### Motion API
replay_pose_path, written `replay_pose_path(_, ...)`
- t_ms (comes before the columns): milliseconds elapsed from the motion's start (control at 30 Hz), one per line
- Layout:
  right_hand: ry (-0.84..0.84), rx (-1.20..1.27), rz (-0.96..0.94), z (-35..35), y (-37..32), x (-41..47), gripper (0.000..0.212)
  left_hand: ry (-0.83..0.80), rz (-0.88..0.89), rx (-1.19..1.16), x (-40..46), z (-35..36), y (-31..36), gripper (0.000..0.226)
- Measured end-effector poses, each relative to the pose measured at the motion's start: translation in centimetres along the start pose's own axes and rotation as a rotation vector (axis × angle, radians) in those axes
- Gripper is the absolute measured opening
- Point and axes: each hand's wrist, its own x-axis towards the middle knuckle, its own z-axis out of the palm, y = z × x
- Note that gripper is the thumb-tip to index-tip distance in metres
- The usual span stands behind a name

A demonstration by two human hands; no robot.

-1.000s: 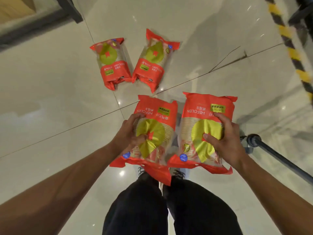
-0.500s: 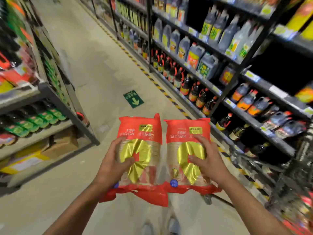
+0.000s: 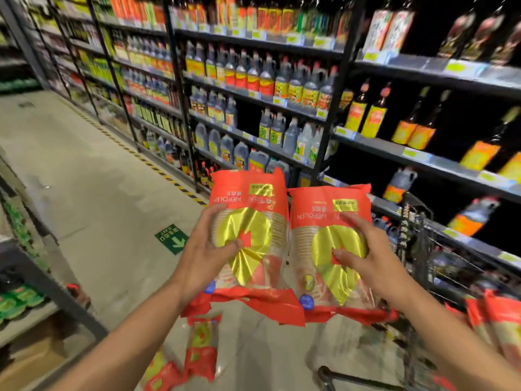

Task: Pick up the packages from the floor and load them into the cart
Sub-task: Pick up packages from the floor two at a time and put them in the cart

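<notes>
I hold two red packages with a gold heart print side by side at chest height. My left hand (image 3: 205,249) grips the left package (image 3: 253,198) from its left side. My right hand (image 3: 369,255) grips the right package (image 3: 318,210) from its right side. The wire cart (image 3: 417,235) stands at the lower right, just beyond the right package, with several red packages (image 3: 496,320) inside it. Two more red packages (image 3: 201,348) lie on the floor below my arms, one partly cut off by the bottom edge.
Tall shelves of bottles (image 3: 282,88) run along the right side of the aisle behind the cart. A low shelf unit (image 3: 42,283) stands at the left. A green exit arrow sticker (image 3: 172,239) marks the floor, with hazard striping along the shelf base.
I have lifted both packages from the floor and my view has swung up and to the right, bringing the shelves and the cart into sight.
</notes>
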Motion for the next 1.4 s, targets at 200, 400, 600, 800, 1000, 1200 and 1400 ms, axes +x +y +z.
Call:
replay_pose_path(200, 0.15, 0.0, 0.044, -7.2, 3.1, -5.8, 0.069, -0.142, 0.003, 0.006, 0.6, 9.1, 2.5, 0.066)
replay_pose_path(400, 0.285, -0.004, 0.146, -17.8, 8.5, -12.5, 0.071, -0.251, 0.064, 0.042, -0.2, 21.7, 5.9, 0.067)
replay_pose_path(600, 0.343, -0.071, 0.203, -29.5, 15.9, -19.4, 0.071, -0.309, 0.093, 0.083, -3.8, 37.3, 8.3, 0.067)
replay_pose_path(800, 0.372, -0.137, 0.3, -39.0, 22.1, -24.5, 0.073, -0.418, 0.038, 0.074, -7.0, 50.3, 9.0, 0.066)
replay_pose_path(1000, 0.402, -0.098, 0.396, -45.8, 29.9, -26.2, 0.071, -0.5, -0.007, 0.107, -6.3, 60.6, 7.5, 0.068)
replay_pose_path(1200, 0.402, -0.092, 0.472, -51.2, 39.5, -25.6, 0.071, -0.554, -0.09, 0.116, -3.7, 71.3, 3.5, 0.065)
replay_pose_path(1400, 0.415, -0.11, 0.563, -56.6, 47.8, -25.0, 0.073, -0.616, -0.171, 0.066, -2.6, 80.6, 0.1, 0.066)
